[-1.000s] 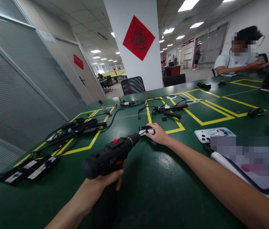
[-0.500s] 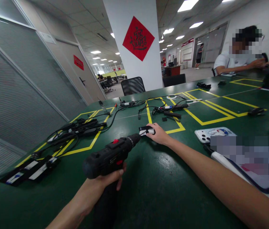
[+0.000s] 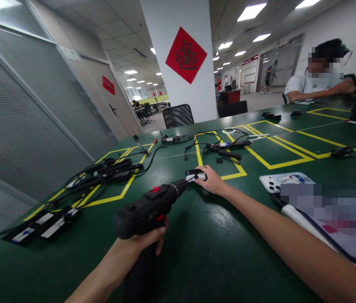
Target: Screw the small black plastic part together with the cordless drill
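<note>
Wide view first: one long green table (image 3: 215, 252) fills the floor of the shot, with a white pillar (image 3: 193, 101) behind it and two black chairs (image 3: 178, 115) pushed to the far edge. At the far right corner a co-worker (image 3: 300, 82) sits with both arms on the top, well apart from the action.

Yellow tape (image 3: 124, 189) marks the table into bays. The left bay holds a tangle of black cables and adapters (image 3: 108, 170), spilling over its tape. The middle bay carries a loose cluster of pens and leads (image 3: 228, 145). Down by the left edge, close to the glass partition, flat black strips with white labels (image 3: 42, 223) lie in a row.

Now the hands. The left hand (image 3: 140, 246) is wrapped tight round the handle of a black cordless drill (image 3: 148, 208), nose aimed away and to the right. Its tip sits just beside a small black-and-white part (image 3: 195, 174), which lies on the table just below the middle bay's near tape line. The right hand (image 3: 212, 183) reaches across, fingers curled down on that part, pinning it to the surface.

A white phone (image 3: 286, 182) lies face down just right of the forearm. Between drill and right arm there is bare green; the near stretch of table is open too.
</note>
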Available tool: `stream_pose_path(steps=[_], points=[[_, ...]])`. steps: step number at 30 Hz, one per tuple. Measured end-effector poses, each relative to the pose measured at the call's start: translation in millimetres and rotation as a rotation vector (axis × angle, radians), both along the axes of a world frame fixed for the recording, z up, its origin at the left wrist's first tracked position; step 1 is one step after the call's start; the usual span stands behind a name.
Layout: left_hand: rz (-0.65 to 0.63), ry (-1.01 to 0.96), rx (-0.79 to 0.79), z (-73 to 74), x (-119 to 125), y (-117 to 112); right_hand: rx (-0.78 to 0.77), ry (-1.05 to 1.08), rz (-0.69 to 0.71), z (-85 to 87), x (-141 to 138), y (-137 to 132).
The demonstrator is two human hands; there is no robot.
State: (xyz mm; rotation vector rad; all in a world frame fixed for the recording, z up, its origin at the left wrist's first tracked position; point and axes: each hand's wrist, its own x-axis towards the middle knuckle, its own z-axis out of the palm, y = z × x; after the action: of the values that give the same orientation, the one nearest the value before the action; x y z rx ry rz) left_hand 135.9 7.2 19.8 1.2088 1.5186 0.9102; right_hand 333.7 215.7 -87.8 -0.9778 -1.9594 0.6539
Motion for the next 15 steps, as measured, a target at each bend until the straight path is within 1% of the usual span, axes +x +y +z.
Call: stream_pose_path(steps=[3, 6, 12, 15], points=[[0.020, 0.019, -0.033, -0.2, 0.0, -0.9, 0.003, -0.006, 0.001, 0.7, -0.3, -0.1], [-0.004, 0.054, -0.023, -1.1, -1.5, -1.4, 0.004, -0.004, -0.006, 0.5, -0.4, 0.3], [-0.053, 0.046, 0.001, -2.5, -5.4, -0.4, 0.000, 0.004, 0.002, -2.7, -0.7, 2.2], [-0.051, 0.052, -0.006, -1.4, -4.8, -0.5, 0.007, -0.001, -0.008, -3.5, -0.8, 2.8]])
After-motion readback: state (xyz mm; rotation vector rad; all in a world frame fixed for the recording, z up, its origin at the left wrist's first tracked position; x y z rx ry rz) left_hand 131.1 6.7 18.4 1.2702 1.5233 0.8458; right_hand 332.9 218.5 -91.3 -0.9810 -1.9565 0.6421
